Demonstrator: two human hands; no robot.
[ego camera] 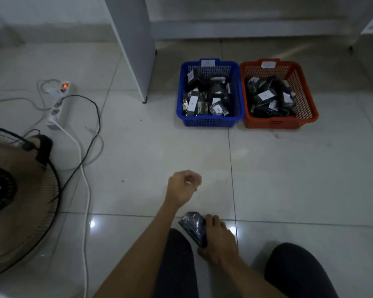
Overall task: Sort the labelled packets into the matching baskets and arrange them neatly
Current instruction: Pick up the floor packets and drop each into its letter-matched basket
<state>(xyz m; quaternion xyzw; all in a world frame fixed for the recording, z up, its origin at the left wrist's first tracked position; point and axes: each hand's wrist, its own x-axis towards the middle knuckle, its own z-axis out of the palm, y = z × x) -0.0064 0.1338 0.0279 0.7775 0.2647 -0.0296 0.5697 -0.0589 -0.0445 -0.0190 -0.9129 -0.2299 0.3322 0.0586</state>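
A blue basket and an orange basket stand side by side on the tiled floor ahead, each with a white label on its far rim and several dark packets with white labels inside. My right hand grips one dark glossy packet low above the floor, just in front of my knees. My left hand hovers over the floor in front of the baskets, its fingers loosely curled and holding nothing.
A floor fan lies at the left. A white power strip with a lit red switch and trailing cables sits beyond it. A white cabinet panel stands left of the blue basket. My dark-clothed knees fill the bottom.
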